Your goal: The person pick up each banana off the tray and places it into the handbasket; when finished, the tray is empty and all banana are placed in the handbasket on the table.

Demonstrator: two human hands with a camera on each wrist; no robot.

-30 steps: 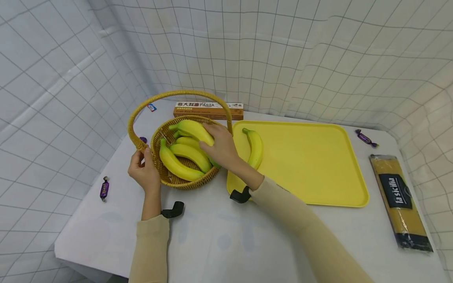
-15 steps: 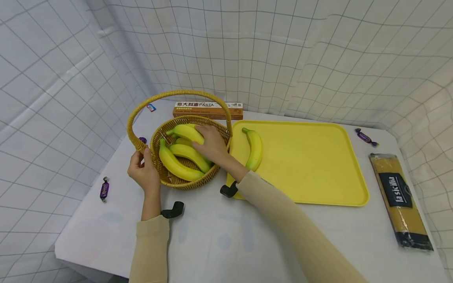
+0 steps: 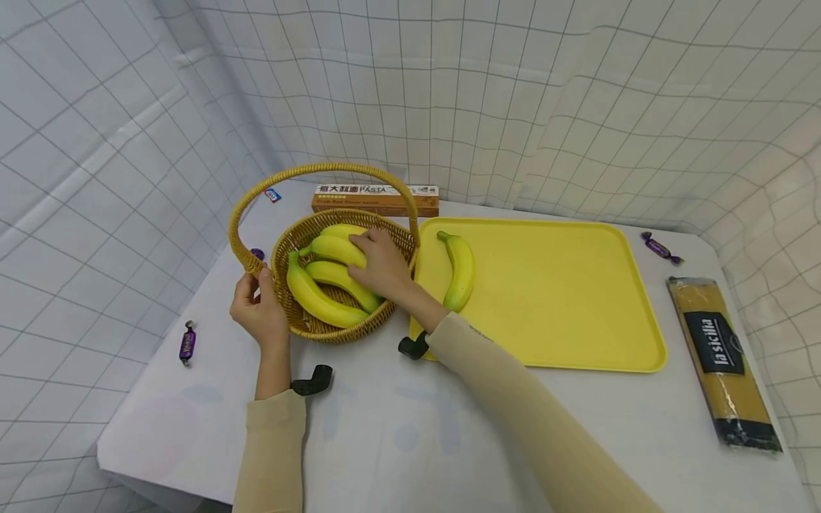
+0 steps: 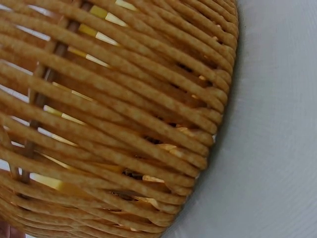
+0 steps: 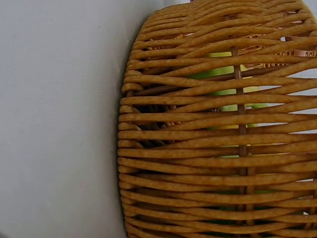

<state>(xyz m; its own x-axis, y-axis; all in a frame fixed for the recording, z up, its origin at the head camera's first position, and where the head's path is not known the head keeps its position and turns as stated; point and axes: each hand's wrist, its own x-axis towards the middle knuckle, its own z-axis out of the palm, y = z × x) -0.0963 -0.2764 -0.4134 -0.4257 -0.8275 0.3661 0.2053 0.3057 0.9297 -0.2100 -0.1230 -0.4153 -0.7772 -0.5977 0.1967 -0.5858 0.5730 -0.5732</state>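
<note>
My left hand (image 3: pixel 259 306) pinches the foot of the handle at the left rim of a round wicker basket (image 3: pixel 346 335). Inside the basket, my right hand (image 3: pixel 383 267) grips the right end of a yellow banana (image 3: pixel 333 249), thumb on the near side. Another banana (image 3: pixel 342 230) shows just behind it. Two more, a middle banana (image 3: pixel 346 280) and a front banana (image 3: pixel 321 303), lie closer to me. The left wrist view is mostly the woven basket wall (image 4: pixel 114 119); through the gaps of the wall (image 5: pixel 218 148) in the right wrist view, yellow and green show.
Right of the basket lies a yellow tray (image 3: pixel 551 299) with one banana (image 3: pixel 460 271) at its left side. A pasta box (image 3: pixel 375 201) is behind the basket. Wrapped candies (image 3: pixel 187 343) and a pasta packet (image 3: pixel 725 363) lie near the table's sides. The tall handle (image 3: pixel 327 168) arches over the basket.
My right hand has moved left and lower into the basket. The banana under it now sits nearer me, with another visible behind. My left hand has stayed at the handle.
</note>
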